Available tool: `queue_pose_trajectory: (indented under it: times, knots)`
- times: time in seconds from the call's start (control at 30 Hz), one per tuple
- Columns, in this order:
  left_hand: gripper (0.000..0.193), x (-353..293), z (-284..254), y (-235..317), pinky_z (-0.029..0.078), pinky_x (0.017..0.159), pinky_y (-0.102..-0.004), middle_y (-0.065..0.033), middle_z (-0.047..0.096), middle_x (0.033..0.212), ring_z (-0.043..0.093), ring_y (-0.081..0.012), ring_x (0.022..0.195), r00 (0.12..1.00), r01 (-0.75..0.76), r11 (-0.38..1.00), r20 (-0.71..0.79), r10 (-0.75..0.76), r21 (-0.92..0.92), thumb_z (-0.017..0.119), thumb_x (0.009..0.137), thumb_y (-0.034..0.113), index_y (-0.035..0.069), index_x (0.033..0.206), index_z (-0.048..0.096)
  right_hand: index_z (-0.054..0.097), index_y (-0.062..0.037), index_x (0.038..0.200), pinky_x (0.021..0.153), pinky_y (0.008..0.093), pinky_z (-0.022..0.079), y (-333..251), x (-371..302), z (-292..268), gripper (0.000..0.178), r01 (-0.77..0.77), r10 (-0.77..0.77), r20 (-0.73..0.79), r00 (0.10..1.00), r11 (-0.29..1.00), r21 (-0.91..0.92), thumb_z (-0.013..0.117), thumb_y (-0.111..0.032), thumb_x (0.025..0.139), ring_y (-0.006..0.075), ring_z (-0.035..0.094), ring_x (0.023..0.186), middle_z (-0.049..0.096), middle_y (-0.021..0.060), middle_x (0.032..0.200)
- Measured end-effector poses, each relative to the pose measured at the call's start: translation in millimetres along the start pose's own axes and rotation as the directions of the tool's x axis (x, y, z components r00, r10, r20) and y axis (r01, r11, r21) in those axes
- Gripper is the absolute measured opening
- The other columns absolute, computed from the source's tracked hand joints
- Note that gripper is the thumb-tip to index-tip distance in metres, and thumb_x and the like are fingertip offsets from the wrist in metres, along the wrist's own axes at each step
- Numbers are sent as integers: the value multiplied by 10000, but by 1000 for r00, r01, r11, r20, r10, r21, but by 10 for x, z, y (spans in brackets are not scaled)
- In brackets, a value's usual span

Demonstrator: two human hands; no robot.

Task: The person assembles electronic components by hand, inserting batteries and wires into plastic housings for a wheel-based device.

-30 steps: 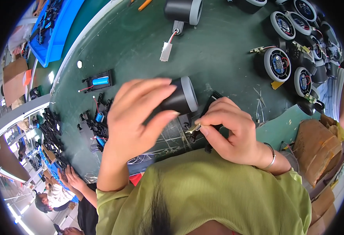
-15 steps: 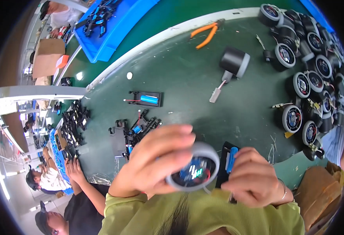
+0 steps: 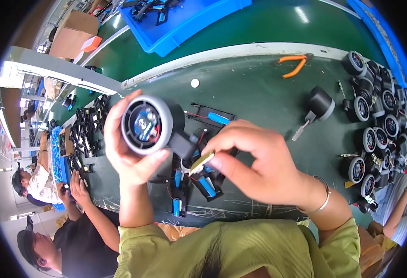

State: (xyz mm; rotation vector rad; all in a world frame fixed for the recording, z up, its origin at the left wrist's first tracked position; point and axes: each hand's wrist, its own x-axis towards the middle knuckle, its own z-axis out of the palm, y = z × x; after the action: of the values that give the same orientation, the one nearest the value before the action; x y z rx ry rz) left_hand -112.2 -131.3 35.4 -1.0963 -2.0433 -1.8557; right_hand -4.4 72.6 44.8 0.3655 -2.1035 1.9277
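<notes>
Two hands, one gripping a housing, one pinching a board, partly hide trays

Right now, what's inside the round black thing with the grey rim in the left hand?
The round black thing has a circuit board and red wire inside. The board covers whatever is deeper, so I can't see that.
</notes>
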Motion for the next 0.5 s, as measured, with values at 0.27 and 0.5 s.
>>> queue_pose_trajectory:
  times: [0.27, 0.5]
  knots:
    - [819, -155, -4, 242, 452, 842, -370, -177, 540, 1038, 551, -294, 966, 957, 59, 936, 249, -152, 347, 853, 497, 234, -61, 1169, 489, 617, -13, 863, 657, 319, 464, -43, -343, -170, 100, -125, 99, 225, 969, 987, 104, 607, 45, 782, 205, 575, 705, 589, 72, 765]
    - [689, 55, 695, -85, 445, 862, -368, -155, 499, 1118, 520, -327, 1031, 755, -96, 982, 654, -36, 164, 782, 582, 76, 42, 1212, 505, 583, 13, 948, 592, 164, 420, 55, -885, -309, 83, -684, 724, 126, 678, 558, 470, 539, -3, 879, 32, 564, 713, 634, 32, 809]
